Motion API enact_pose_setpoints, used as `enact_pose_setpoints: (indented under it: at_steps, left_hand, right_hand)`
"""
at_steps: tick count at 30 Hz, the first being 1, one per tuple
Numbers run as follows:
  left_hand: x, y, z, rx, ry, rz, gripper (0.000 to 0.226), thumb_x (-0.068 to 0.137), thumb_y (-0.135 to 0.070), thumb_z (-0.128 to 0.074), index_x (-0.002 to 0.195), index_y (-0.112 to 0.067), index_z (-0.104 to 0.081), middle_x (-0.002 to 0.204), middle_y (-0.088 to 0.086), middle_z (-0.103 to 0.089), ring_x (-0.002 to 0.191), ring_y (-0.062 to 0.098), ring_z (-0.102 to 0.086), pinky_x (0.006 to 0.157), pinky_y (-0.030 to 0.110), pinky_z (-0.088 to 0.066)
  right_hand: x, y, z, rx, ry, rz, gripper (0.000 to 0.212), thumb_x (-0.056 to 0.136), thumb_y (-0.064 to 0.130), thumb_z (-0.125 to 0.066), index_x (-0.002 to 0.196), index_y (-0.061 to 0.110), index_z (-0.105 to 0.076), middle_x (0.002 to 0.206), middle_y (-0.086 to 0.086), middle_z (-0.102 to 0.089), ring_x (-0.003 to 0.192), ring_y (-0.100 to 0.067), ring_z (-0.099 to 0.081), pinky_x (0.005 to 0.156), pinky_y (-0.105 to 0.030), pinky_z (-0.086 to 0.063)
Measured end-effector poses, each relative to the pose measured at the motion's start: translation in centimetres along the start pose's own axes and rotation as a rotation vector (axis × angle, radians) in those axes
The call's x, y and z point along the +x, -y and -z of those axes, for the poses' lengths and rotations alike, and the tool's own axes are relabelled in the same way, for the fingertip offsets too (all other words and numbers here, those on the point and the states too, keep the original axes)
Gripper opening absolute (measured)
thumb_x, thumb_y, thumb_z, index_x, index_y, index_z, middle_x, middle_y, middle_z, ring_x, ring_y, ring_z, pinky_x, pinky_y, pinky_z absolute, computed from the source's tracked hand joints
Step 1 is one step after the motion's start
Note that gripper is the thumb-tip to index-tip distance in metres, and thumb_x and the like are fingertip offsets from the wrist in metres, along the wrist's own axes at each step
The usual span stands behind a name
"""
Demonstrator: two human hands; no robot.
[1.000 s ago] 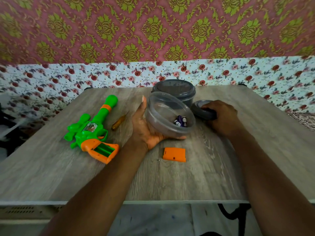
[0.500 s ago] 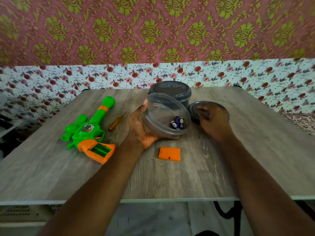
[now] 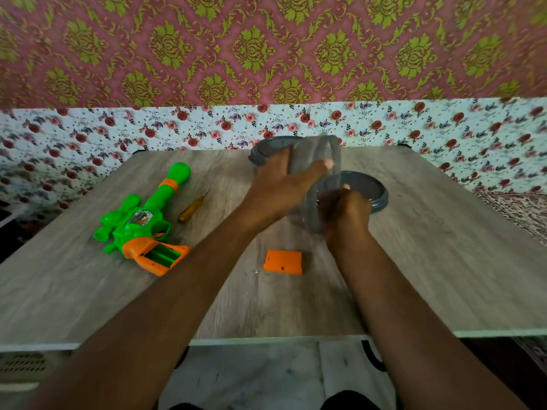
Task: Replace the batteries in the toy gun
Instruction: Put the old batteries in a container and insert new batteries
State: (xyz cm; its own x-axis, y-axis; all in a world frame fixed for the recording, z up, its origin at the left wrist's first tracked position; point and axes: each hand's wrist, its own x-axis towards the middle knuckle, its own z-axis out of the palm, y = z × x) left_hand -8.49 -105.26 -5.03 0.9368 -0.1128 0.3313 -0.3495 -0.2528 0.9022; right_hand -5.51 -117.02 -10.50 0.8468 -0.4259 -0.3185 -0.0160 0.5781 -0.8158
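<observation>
The green and orange toy gun [image 3: 139,226] lies on the table's left side, its battery bay in the grip open and showing no batteries. Its orange battery cover [image 3: 283,261] lies loose mid-table beside a tiny screw [image 3: 256,271]. My left hand [image 3: 278,187] grips the clear plastic container [image 3: 322,161] and holds it tipped on its side, mouth toward the right. My right hand [image 3: 344,214] is cupped against that mouth with its fingers curled. The batteries are hidden, and the container and both hands are blurred by motion.
A small screwdriver [image 3: 192,207] with an amber handle lies just right of the gun. The grey lid [image 3: 367,190] rests on the table behind my right hand. A second grey-lidded container [image 3: 266,149] stands at the back edge. The wooden table [image 3: 444,261] ends at a wall.
My left hand has lifted the clear container and tipped it rightward. My right hand has left the grey lid on the table and come up to the container's mouth.
</observation>
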Motion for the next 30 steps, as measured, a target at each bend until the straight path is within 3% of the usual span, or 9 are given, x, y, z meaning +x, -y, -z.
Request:
enact_pose_setpoints:
  at_steps: [4, 7, 11, 14, 17, 22, 25, 27, 30]
  left_hand:
    - [0.7, -3.2, -1.4, 0.404, 0.15, -0.155, 0.055, 0.091, -0.052, -0.068, 0.131, -0.016, -0.058, 0.114, -0.005, -0.064, 0.096, 0.007, -0.061, 0.08, 0.031, -0.054]
    - [0.7, -4.5, -2.4, 0.514, 0.278, -0.239, 0.057, 0.094, -0.049, -0.067, 0.137, -0.016, -0.049, 0.123, -0.001, -0.061, 0.102, 0.011, -0.059, 0.079, 0.029, -0.051]
    - [1.0, -4.6, -3.1, 0.486, 0.25, -0.25, 0.051, 0.095, -0.046, -0.066, 0.133, -0.014, -0.052, 0.12, 0.0, -0.06, 0.099, 0.011, -0.057, 0.073, 0.021, -0.046]
    - [1.3, -4.1, -2.9, 0.44, 0.087, -0.255, 0.04, 0.096, -0.042, -0.065, 0.119, -0.011, -0.057, 0.1, 0.001, -0.06, 0.082, 0.005, -0.054, 0.068, 0.026, -0.044]
    - [1.7, -3.4, -2.5, 0.342, -0.082, -0.198, 0.034, 0.096, -0.04, -0.065, 0.11, -0.01, -0.06, 0.09, -0.003, -0.057, 0.078, 0.001, -0.053, 0.07, 0.025, -0.046]
    - [1.7, -2.9, -1.6, 0.088, -0.331, 0.005, 0.032, 0.091, -0.041, -0.069, 0.075, -0.014, -0.062, 0.069, -0.003, -0.061, 0.058, 0.004, -0.058, 0.055, 0.022, -0.045]
    - [1.7, -2.3, -0.3, -0.138, -0.403, 0.203, 0.046, 0.084, -0.053, -0.065, 0.101, -0.011, -0.071, 0.092, 0.002, -0.074, 0.082, 0.015, -0.073, 0.075, 0.034, -0.062]
    - [1.2, -1.3, 0.5, -0.247, -0.434, 0.299, 0.052, 0.086, -0.055, -0.064, 0.115, -0.012, -0.06, 0.108, 0.005, -0.07, 0.095, 0.024, -0.072, 0.085, 0.047, -0.062]
    - [0.2, 0.6, 1.5, -0.434, -0.416, 0.435, 0.044, 0.096, -0.051, -0.06, 0.121, -0.016, -0.049, 0.109, 0.01, -0.067, 0.097, 0.034, -0.073, 0.082, 0.057, -0.062]
  right_hand:
    - [-1.3, -0.3, 0.2, 0.19, 0.036, -0.063, 0.02, 0.096, 0.005, -0.046, 0.107, 0.005, -0.063, 0.09, -0.021, -0.065, 0.067, -0.026, -0.062, 0.06, -0.029, -0.053]
    - [-1.0, -0.7, 0.7, 0.276, 0.041, -0.046, 0.029, 0.106, 0.011, -0.041, 0.123, 0.0, -0.062, 0.114, -0.025, -0.069, 0.073, -0.018, -0.062, 0.07, -0.033, -0.056]
    - [-0.9, -0.5, 1.4, 0.362, 0.06, -0.129, 0.021, 0.104, 0.011, -0.046, 0.088, 0.009, -0.06, 0.055, -0.002, -0.06, 0.044, -0.011, -0.056, 0.038, -0.015, -0.042]
    - [-1.3, -0.4, 1.7, 0.381, 0.087, -0.127, 0.027, 0.096, 0.008, -0.049, 0.071, 0.017, -0.051, 0.047, 0.002, -0.05, 0.033, -0.009, -0.046, 0.037, -0.015, -0.038]
    - [-2.1, -0.3, 1.4, 0.387, 0.046, -0.106, 0.015, 0.083, -0.005, -0.055, 0.082, 0.007, -0.063, 0.062, -0.007, -0.063, 0.046, -0.018, -0.059, 0.051, -0.024, -0.054]
    - [-2.2, 0.4, 1.4, 0.405, -0.05, -0.1, 0.025, 0.088, -0.016, -0.045, 0.074, 0.004, -0.048, 0.051, -0.005, -0.046, 0.03, -0.01, -0.037, 0.035, -0.015, -0.035]
    - [-2.5, 1.3, 1.7, 0.489, -0.133, -0.024, 0.032, 0.087, -0.026, -0.042, 0.067, -0.001, -0.041, 0.054, -0.016, -0.051, 0.043, -0.018, -0.049, 0.055, -0.026, -0.058]
    - [-2.7, 1.8, 1.9, 0.493, -0.154, -0.013, 0.028, 0.091, -0.024, -0.044, 0.07, -0.005, -0.045, 0.066, -0.022, -0.055, 0.053, -0.028, -0.06, 0.051, -0.037, -0.063]
    - [-2.5, 1.9, 2.2, 0.506, -0.143, -0.035, 0.024, 0.095, -0.018, -0.042, 0.077, -0.004, -0.046, 0.064, -0.018, -0.054, 0.044, -0.023, -0.062, 0.046, -0.032, -0.059]
